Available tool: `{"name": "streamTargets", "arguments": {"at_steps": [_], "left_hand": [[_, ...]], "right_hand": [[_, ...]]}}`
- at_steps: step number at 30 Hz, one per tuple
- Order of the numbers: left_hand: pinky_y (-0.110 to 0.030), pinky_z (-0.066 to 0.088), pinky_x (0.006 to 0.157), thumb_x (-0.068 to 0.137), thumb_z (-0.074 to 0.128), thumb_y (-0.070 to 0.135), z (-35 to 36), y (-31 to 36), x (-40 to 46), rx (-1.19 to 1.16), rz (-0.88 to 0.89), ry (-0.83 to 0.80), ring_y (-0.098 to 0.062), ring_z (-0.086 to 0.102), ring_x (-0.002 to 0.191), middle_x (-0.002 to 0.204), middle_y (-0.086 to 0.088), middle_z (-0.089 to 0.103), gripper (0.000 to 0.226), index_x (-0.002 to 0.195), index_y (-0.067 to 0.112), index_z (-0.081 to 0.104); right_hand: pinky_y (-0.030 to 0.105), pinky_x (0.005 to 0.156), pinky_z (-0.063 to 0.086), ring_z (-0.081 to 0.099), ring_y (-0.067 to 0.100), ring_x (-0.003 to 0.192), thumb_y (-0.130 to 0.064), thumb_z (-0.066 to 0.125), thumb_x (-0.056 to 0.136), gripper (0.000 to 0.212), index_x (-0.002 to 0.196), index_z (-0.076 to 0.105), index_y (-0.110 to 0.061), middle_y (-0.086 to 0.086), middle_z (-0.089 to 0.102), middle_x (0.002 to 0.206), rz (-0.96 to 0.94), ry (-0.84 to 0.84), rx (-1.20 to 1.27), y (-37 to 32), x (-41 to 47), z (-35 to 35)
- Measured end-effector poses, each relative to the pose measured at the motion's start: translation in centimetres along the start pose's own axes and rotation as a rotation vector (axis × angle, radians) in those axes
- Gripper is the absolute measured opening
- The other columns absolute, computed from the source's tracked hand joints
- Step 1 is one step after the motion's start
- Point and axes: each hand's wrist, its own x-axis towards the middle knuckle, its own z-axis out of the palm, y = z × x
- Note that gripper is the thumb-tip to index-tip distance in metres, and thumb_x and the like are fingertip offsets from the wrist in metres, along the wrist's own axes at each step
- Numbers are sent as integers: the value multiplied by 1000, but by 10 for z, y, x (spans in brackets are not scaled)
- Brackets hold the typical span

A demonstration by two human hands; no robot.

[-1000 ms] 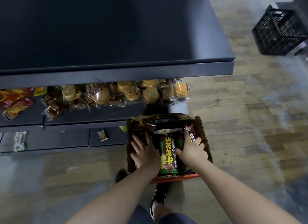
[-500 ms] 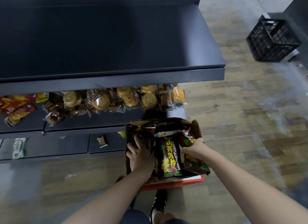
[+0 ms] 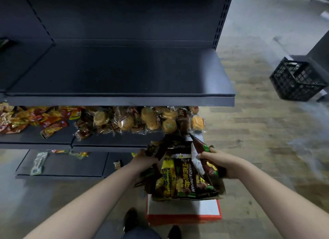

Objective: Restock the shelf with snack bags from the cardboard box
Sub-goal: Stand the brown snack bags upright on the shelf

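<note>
- Two hands are gripping a bundle of snack bags [image 3: 185,174] over the cardboard box [image 3: 187,197].
- Left hand [image 3: 144,160] is closing on the bundle's 9 o'clock edge; right hand [image 3: 216,163] is clamping its 3 o'clock edge.
- Bags' long axes are running 12 to 6 o'clock.
- Bare upper shelf [image 3: 117,73] is lying at 11 o'clock from the bundle; judged, the left hand is sitting nearer it.

Two hands [image 3: 145,160] [image 3: 216,163] on a bundle of maybe four or five bags [image 3: 185,176], one box [image 3: 183,208], one crate [image 3: 297,80], three shelves [image 3: 121,73], two shoes [image 3: 130,221].
</note>
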Motion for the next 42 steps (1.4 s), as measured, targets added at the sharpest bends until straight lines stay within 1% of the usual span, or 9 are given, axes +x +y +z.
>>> {"name": "streamTargets", "arguments": {"at_steps": [7, 11, 15, 19, 22, 25, 29, 36, 42], "left_hand": [[-29, 54, 59, 90, 53, 24, -48, 13, -60, -719, 4, -246, -28, 67, 76, 91, -18, 69, 36, 117, 2, 59], [-28, 53, 59, 85, 55, 30, -73, 19, -92, -849, 91, -231, -25, 69, 62, 78, -15, 72, 31, 97, 3, 67], [-36, 46, 77, 65, 69, 35, -107, 21, -108, -875, 177, -172, -26, 65, 70, 81, -14, 71, 41, 92, 3, 72], [-26, 52, 68, 72, 72, 34, -140, 32, -114, -808, 382, -106, -18, 66, 70, 80, -6, 71, 32, 92, 8, 69], [-25, 55, 62, 62, 82, 33, -171, 43, -105, -658, 570, 62, -17, 70, 77, 90, -8, 70, 72, 118, 4, 47], [-30, 51, 78, 50, 86, 33, -205, 52, -88, -471, 559, 279, -21, 61, 101, 115, -7, 57, 99, 130, 19, 30], [-27, 40, 86, 72, 79, 13, -244, 67, -61, -348, 601, 477, -14, 48, 106, 120, 0, 46, 95, 141, 12, 14], [-27, 43, 84, 72, 78, 12, -309, 80, 0, -298, 727, 577, -11, 52, 106, 115, 6, 51, 73, 123, 18, 27], [-44, 52, 87, 66, 79, 33, -355, 96, 66, -247, 729, 648, -15, 55, 102, 111, 5, 53, 63, 106, 29, 31]], "right_hand": [[36, 76, 52, 70, 28, 82, -49, 64, 80, 57, 116, 61, -4, 16, 72, 100, -111, -160, 291, -32, -32, 24], [36, 80, 51, 62, 28, 98, -49, 82, 65, 81, 128, 58, -3, 20, 55, 134, -203, -401, 432, -53, -48, 38], [35, 72, 52, 64, 26, 73, -37, 89, 58, 64, 105, 68, 0, 18, 67, 96, -266, -666, 545, -77, -54, 59], [62, 98, 40, 65, 31, 79, -26, 91, 53, 52, 96, 73, -4, 13, 66, 80, -378, -742, 607, -110, -70, 90], [73, 96, 33, 68, 36, 88, -24, 95, 46, 84, 124, 64, -12, 12, 68, 86, -424, -718, 625, -140, -72, 112], [64, 86, 46, 68, 31, 85, -24, 96, 42, 103, 135, 53, -14, 9, 65, 91, -444, -592, 651, -175, -67, 134], [43, 84, 52, 65, 25, 85, -24, 79, 67, 48, 109, 63, -8, 11, 72, 83, -493, -338, 730, -224, -65, 168], [33, 90, 50, 64, 16, 102, -28, 73, 79, 48, 122, 51, -24, 0, 66, 112, -882, 194, 469, -292, -13, 209], [16, 60, 51, 59, 0, 75, -18, 70, 83, 37, 109, 44, -23, -7, 58, 91, -1096, 479, 260, -336, 40, 238]]}}
